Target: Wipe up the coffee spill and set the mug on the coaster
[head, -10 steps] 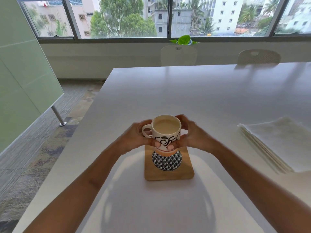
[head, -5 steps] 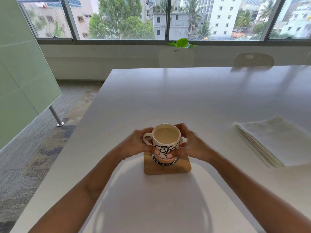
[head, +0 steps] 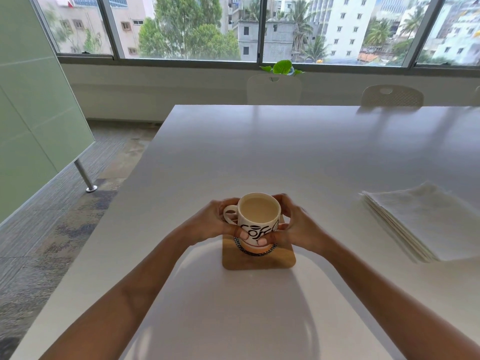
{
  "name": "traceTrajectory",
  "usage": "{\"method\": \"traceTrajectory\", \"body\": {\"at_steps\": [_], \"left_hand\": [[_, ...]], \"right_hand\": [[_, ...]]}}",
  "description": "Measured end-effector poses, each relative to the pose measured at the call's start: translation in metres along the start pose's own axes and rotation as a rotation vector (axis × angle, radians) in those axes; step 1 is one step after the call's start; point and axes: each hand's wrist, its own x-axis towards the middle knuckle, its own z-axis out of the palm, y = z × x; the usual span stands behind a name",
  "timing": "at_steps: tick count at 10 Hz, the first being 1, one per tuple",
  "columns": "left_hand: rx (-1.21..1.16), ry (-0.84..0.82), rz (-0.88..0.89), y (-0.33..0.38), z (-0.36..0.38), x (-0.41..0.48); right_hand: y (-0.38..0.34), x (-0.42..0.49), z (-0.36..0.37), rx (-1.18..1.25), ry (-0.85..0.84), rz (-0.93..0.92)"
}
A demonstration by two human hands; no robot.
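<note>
A white mug (head: 258, 219) with black lettering, full of milky coffee, stands on a square wooden coaster (head: 259, 259) that has a round patterned inset. Its handle points left. My left hand (head: 211, 223) wraps the handle side and my right hand (head: 296, 227) wraps the other side, both thumbs pressed on the mug's front. The mug covers most of the inset, with only the near arc showing. No spill is visible on the white table (head: 259, 157).
A stack of white paper napkins (head: 426, 222) lies on the table to the right. Two white chairs (head: 274, 89) stand at the far edge below the windows. The table's left edge drops to carpeted floor, with a green glass partition (head: 33, 113) further left.
Both hands have lowered the mug from above the coaster's far edge onto the patterned inset, which is now mostly covered. The camera has tilted slightly.
</note>
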Motion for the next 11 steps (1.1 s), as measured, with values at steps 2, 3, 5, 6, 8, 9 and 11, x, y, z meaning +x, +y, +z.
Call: {"method": "traceTrajectory", "body": {"at_steps": [2, 3, 5, 6, 8, 9, 11], "left_hand": [[0.003, 0.007, -0.001, -0.001, 0.0, 0.0], [0.01, 0.001, -0.005, -0.002, 0.0, 0.0], [0.007, 0.005, -0.019, -0.002, 0.002, -0.001], [0.05, -0.012, -0.014, -0.001, 0.0, -0.002], [0.072, -0.079, -0.009, 0.013, -0.013, -0.002], [0.157, -0.027, 0.005, 0.023, -0.021, 0.001], [0.364, 0.2, 0.122, 0.048, -0.026, 0.023]], "right_hand": [[0.002, -0.001, 0.001, 0.033, 0.002, -0.009], [0.003, -0.002, 0.002, 0.033, 0.007, -0.014], [0.004, -0.005, 0.005, 0.078, 0.018, -0.015], [0.003, -0.008, 0.005, 0.136, 0.009, -0.031], [0.0, 0.0, -0.008, 0.242, -0.001, -0.036], [-0.002, 0.01, -0.016, 0.26, 0.063, -0.032], [-0.019, 0.036, -0.025, 0.057, 0.196, -0.173]]}}
